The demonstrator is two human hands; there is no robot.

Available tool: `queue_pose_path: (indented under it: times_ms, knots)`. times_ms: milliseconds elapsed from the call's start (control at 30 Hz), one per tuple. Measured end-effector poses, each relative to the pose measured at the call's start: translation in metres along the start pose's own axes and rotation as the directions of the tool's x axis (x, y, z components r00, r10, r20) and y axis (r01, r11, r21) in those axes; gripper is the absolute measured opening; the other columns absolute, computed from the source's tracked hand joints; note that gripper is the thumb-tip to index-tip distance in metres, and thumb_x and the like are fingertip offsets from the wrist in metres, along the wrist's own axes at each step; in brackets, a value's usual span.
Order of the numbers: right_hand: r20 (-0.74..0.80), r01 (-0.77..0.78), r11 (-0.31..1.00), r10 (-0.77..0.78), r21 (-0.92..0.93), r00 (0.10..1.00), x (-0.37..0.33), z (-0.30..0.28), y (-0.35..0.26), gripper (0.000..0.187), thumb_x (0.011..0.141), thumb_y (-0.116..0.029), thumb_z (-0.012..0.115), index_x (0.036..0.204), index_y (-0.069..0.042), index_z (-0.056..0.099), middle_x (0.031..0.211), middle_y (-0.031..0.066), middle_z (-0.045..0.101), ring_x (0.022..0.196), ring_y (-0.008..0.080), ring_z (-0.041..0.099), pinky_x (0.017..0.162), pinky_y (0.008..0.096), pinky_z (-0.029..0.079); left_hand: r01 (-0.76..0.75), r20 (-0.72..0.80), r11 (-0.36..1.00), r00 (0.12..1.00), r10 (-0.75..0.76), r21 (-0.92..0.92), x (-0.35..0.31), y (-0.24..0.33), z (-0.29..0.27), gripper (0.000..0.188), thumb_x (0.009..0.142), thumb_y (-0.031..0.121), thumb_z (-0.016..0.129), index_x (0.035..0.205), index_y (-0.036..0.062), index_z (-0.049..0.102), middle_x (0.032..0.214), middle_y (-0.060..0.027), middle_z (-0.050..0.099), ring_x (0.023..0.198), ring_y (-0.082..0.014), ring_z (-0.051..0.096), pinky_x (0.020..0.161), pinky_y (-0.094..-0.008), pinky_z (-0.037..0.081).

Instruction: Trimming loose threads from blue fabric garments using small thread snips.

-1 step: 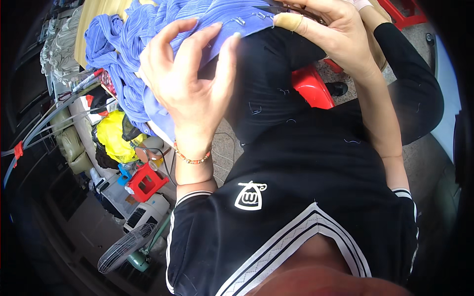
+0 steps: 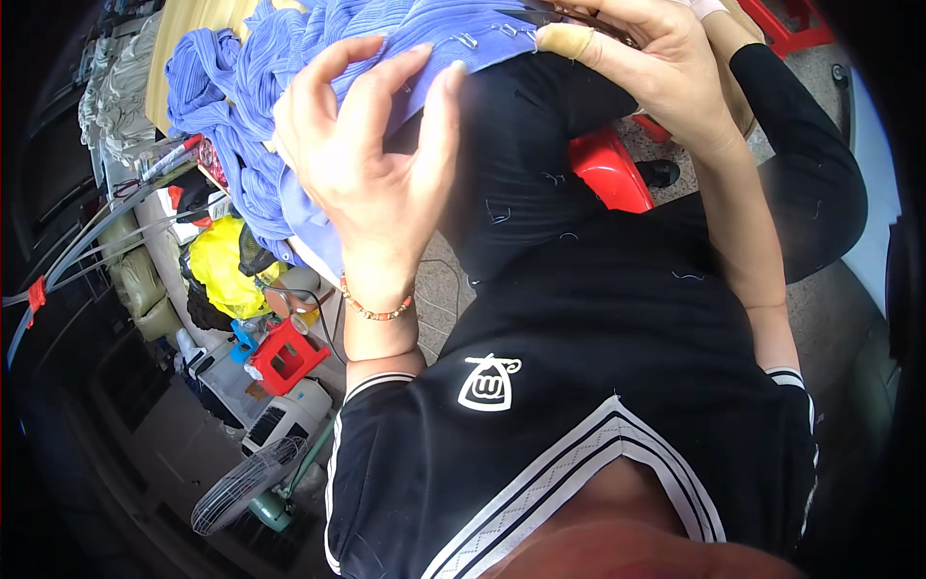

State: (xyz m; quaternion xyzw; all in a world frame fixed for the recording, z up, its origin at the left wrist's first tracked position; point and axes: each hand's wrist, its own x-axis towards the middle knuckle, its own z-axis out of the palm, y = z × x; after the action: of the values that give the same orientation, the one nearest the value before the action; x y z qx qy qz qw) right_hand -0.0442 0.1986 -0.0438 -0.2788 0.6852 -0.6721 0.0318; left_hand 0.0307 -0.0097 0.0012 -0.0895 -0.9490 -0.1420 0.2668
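Note:
A blue ribbed knit fabric (image 2: pixel 318 58) lies bunched over the table and my lap. Several short loose thread bits (image 2: pixel 466 41) cling to its flat edge. My left hand (image 2: pixel 371 135) rests over this fabric with fingers spread and curved, a beaded bracelet at the wrist. Held in my right hand (image 2: pixel 666 68) are dark scissors (image 2: pixel 529 16), their blade pointing left over the cloth by the threads. A yellowish wrap covers the right thumb. The far part of the scissors' handle is partly hidden by the fingers.
Beneath the cloth shows a wooden tabletop (image 2: pixel 174 72). A red stool (image 2: pixel 610 172) stands beyond my legs. On the left are a yellow bag (image 2: pixel 227 265), another red stool (image 2: pixel 289 357), a fan (image 2: pixel 246 487) and grey folded cloth (image 2: pixel 121 92). Another person's sleeve (image 2: pixel 781 87) shows at right.
My left thumb has shifted slightly left. The right hand and the scissors look the same.

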Motion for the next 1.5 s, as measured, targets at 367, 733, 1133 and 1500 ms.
queue_pose_path:
  times_ms: [367, 733, 1133, 1500]
  knots:
    - [-0.023, -0.054, 0.989, 0.058, 0.136, 0.998, 0.000, -0.001, 0.015, 0.033, 0.086, 0.002, 0.073, 0.119, 0.003, 0.068, 0.095, 0.0042, 0.062, 0.083, 0.0107, 0.060, 0.071, 0.0209, 0.047, 0.025, -0.121, 0.976, 0.991, -0.052, -0.218, -0.001, -0.004, 0.012, 0.007, 0.081, 0.008, 0.076, 0.087, 0.0076, 0.073, 0.099, -0.0057, 0.069, 0.094, -0.0222, 0.061, 0.088, -0.0331, 0.044]
    - [-0.155, 0.470, 0.775, -0.449, 0.423, 0.880, 0.007, 0.003, 0.047, 0.034, 0.086, -0.001, 0.074, 0.119, 0.002, 0.068, 0.096, 0.0060, 0.065, 0.088, 0.0137, 0.060, 0.078, 0.0239, 0.048, -0.072, -0.034, 0.966, 0.997, 0.066, -0.248, -0.009, -0.009, -0.001, 0.039, 0.072, 0.018, 0.087, 0.106, 0.0064, 0.069, 0.116, -0.0123, 0.061, 0.109, -0.0294, 0.058, 0.095, -0.0381, 0.047]
    - [-0.086, 0.549, 0.758, -0.558, 0.352, 0.825, 0.016, 0.021, 0.066, 0.033, 0.084, -0.004, 0.076, 0.117, 0.001, 0.070, 0.096, 0.0056, 0.065, 0.087, 0.0138, 0.060, 0.077, 0.0259, 0.047, 0.089, 0.042, 0.857, 0.996, -0.079, -0.507, -0.064, -0.064, -0.010, 0.020, 0.086, -0.011, 0.067, 0.104, -0.0015, 0.064, 0.106, -0.0107, 0.059, 0.099, -0.0183, 0.059, 0.089, -0.0293, 0.049]
    - [0.226, 0.000, 0.997, 0.019, -0.082, 0.974, 0.000, 0.015, 0.010, 0.038, 0.084, 0.005, 0.071, 0.122, 0.003, 0.067, 0.098, 0.0034, 0.058, 0.089, 0.0100, 0.054, 0.079, 0.0207, 0.041, 0.153, 0.046, 0.877, 0.988, -0.148, -0.455, -0.081, -0.083, -0.012, 0.019, 0.080, -0.006, 0.074, 0.096, 0.0020, 0.070, 0.095, -0.0100, 0.067, 0.091, -0.0212, 0.065, 0.082, -0.0309, 0.051]
